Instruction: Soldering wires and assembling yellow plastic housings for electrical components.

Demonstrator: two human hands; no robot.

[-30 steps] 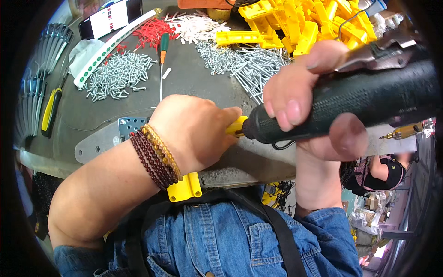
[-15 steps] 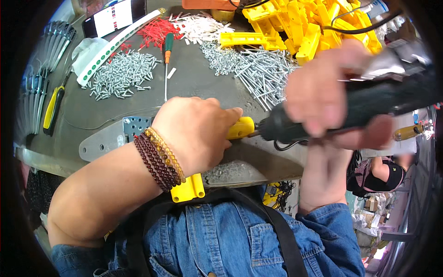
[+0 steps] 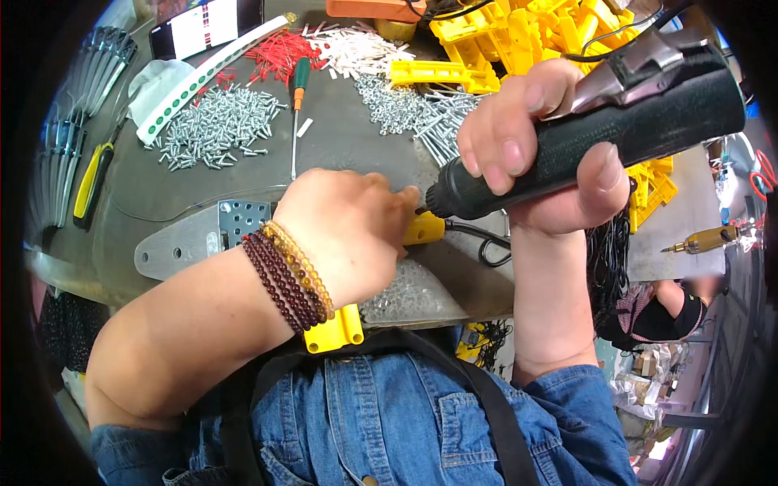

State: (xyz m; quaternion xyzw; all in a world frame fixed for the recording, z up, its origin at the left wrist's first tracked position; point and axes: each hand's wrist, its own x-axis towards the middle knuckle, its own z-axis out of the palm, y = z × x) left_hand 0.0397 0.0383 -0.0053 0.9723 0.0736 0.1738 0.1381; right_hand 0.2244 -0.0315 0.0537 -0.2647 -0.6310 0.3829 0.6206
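My left hand, with beaded bracelets at the wrist, is closed over a yellow plastic part near the table's front edge. A black cable shows at that part's right end. Below my wrist a yellow piece with round holes sticks out; whether it belongs to the same part is hidden. My right hand is wrapped round a black power screwdriver with a metal lever. Its nose points left and down, beside my left fingertips and just above the yellow part. I cannot tell whether the bit touches anything.
Beyond my hands lie short screws, long screws, nuts, red pieces and white pieces. A green-and-orange screwdriver lies behind my left hand. Yellow parts are heaped at the back; a perforated metal bracket sits left.
The power screwdriver has moved from the yellow part's right end to above it, tilting more steeply down to the left. My left hand has stayed nearly still on the part.
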